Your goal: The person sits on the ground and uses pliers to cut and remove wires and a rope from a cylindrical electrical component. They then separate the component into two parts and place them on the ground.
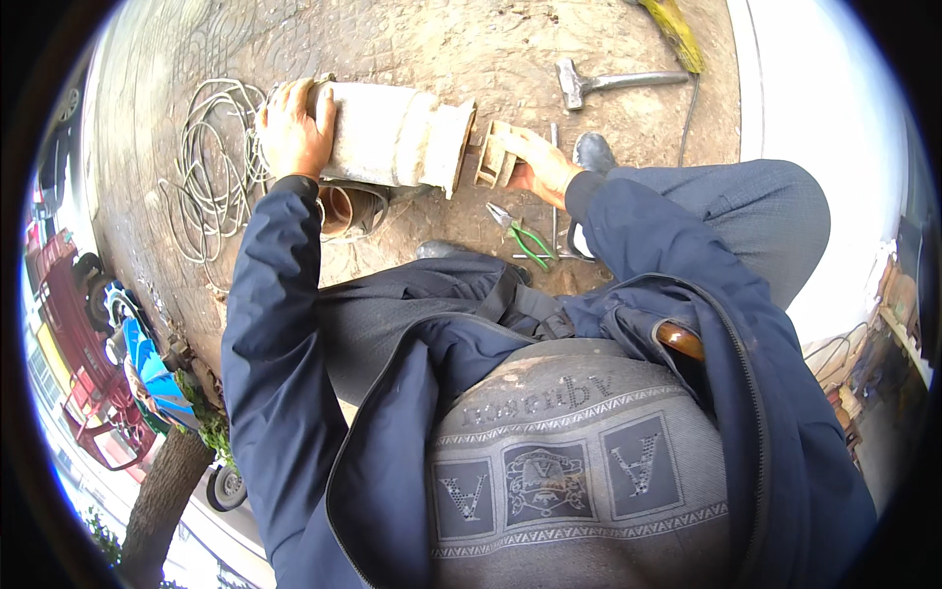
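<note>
A whitish, worn metal cylinder (378, 133), like a pump or motor casing, lies on its side across the ground in front of me. My left hand (294, 133) rests over its left end with the fingers spread. At the other end, a tan ribbed end piece (495, 154) with open slots is gripped in my right hand (543, 169), close to the cylinder's rim; a narrow gap shows between them. Below the cylinder sits a round part with a copper-brown opening (338, 209), partly covered by it. Green-handled pliers (523, 236) lie below the end piece.
A hammer (608, 84) lies beyond my right hand, and a yellow object (673, 37) with a dark cord lies farther right. Thin metal rods (555, 221) lie beside the pliers. Coiled cable (221, 172) spreads at the left. A white surface (834, 108) borders the right side.
</note>
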Tool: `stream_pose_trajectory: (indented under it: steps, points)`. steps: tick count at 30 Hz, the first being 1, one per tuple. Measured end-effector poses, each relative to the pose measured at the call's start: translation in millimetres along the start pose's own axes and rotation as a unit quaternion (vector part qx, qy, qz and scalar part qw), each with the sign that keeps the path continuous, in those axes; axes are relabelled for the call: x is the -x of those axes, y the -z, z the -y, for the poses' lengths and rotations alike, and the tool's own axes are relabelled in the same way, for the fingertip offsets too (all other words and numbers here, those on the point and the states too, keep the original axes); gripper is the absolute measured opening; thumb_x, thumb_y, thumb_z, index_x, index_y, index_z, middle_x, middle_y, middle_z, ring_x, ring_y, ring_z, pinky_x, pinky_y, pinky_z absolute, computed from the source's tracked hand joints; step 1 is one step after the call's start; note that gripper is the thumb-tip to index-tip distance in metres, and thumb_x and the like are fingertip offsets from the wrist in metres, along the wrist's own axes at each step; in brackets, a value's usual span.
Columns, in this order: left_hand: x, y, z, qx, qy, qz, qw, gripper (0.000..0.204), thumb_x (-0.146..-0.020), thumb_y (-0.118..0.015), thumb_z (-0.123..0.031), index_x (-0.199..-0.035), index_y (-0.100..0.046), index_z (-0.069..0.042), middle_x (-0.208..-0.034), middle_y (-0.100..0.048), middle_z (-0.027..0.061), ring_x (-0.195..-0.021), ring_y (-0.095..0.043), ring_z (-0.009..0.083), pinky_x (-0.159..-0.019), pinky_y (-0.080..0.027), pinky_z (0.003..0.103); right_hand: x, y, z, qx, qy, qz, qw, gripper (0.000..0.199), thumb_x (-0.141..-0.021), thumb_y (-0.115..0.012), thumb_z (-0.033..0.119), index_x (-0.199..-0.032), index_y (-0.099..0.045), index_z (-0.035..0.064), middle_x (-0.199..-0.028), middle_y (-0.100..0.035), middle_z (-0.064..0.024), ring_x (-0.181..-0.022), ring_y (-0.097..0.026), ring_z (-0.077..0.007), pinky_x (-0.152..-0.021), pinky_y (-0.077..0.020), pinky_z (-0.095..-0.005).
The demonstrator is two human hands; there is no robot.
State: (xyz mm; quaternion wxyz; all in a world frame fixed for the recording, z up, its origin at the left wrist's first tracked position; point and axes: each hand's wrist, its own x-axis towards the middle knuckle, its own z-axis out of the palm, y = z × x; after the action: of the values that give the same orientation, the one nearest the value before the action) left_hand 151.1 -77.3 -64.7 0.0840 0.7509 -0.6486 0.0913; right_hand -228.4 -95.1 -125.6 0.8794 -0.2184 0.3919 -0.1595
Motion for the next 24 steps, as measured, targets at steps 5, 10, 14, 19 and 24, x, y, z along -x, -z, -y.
stream_pose_trajectory:
  steps: [5,10,14,19,24]
  points:
    - [-3,1,-1,-0.005,0.002,0.015,1.0,0.043,-0.101,-0.063,-0.046,-0.13,-0.07,-0.015,-0.131,-0.072,0.0077,-0.129,-0.063,0.0269,-0.118,-0.035,0.048,-1,3,1,-0.028,-0.087,-0.012,0.996,0.062,-0.103,-0.062,0.061,-0.137,-0.061,0.0097,-0.117,-0.072,-0.011,-0.1,-0.071,-0.0247,-0.076,-0.0631,-0.043]
    - [-10,2,-5,-0.004,0.0,0.008,1.0,0.041,-0.103,-0.061,-0.045,-0.123,-0.073,-0.012,-0.125,-0.074,0.0089,-0.125,-0.065,0.0276,-0.116,-0.037,0.046,-5,9,2,-0.043,-0.1,0.005,0.994,0.062,-0.102,-0.063,0.062,-0.136,-0.063,0.0096,-0.119,-0.073,-0.0099,-0.1,-0.072,-0.0246,-0.077,-0.0629,-0.0426]
    - [-9,4,-6,0.003,0.001,0.007,1.0,0.041,-0.102,-0.062,-0.045,-0.124,-0.073,-0.012,-0.124,-0.074,0.009,-0.122,-0.066,0.0283,-0.115,-0.038,0.046,-8,13,2,-0.019,-0.052,0.043,0.998,0.055,-0.104,-0.067,0.048,-0.142,-0.058,0.0083,-0.126,-0.07,-0.0116,-0.113,-0.071,-0.026,-0.094,-0.0617,-0.0491]
    - [-4,6,-4,-0.002,0.006,0.018,1.0,0.038,-0.103,-0.062,-0.04,-0.125,-0.072,-0.011,-0.128,-0.073,0.0089,-0.123,-0.066,0.0283,-0.113,-0.04,0.043,-7,12,-3,0.056,0.031,0.046,0.997,0.053,-0.104,-0.07,0.036,-0.145,-0.055,0.0065,-0.131,-0.068,-0.0103,-0.116,-0.07,-0.0234,-0.102,-0.0591,-0.0447]
    - [-3,4,-6,0.012,-0.003,-0.018,1.0,0.038,-0.101,-0.063,-0.043,-0.123,-0.073,-0.013,-0.122,-0.075,0.0085,-0.12,-0.067,0.0289,-0.115,-0.038,0.047,-10,12,1,0.054,-0.025,0.017,0.998,0.061,-0.104,-0.064,0.053,-0.142,-0.059,0.0053,-0.125,-0.071,-0.0132,-0.112,-0.072,-0.027,-0.093,-0.062,-0.0473]
